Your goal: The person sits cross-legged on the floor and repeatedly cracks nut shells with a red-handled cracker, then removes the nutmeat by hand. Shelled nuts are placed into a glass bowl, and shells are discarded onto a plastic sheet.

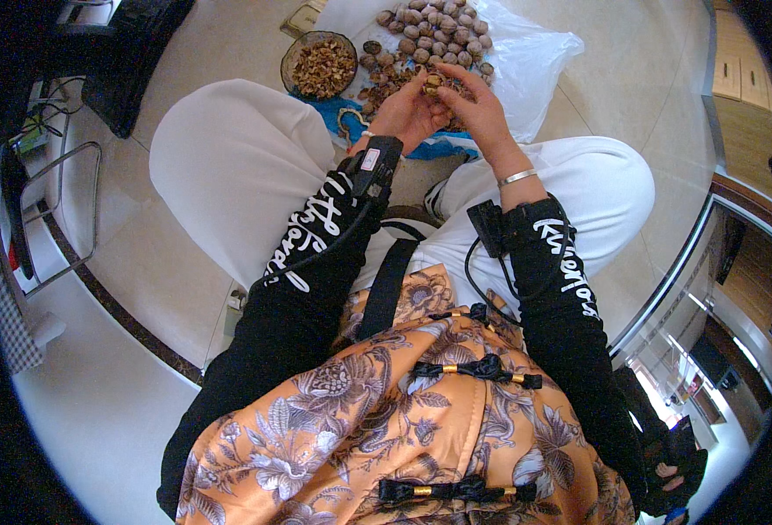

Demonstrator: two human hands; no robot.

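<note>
Between the fingertips of both hands is a partly opened walnut point(434, 83). My left hand point(404, 115) supports it from the left, and my right hand point(474, 98) pinches it from the right. Below and behind the hands lie broken walnut shells point(386, 82). Whole walnuts point(445, 29) are heaped just beyond on white plastic sheeting. To the left stands a glass bowl point(285, 71) filled with walnut kernel pieces point(323, 65). A pale-handled tool point(345, 121), perhaps pliers or a nutcracker, lies beside my left wrist, partly hidden.
A white plastic bag point(530, 65) spreads right of the walnuts, with blue plastic point(327, 111) nearer my legs. A small box-like object point(302, 18) sits behind the bowl. My bent knees flank the work area. Another person's hand point(670, 476) shows at lower right.
</note>
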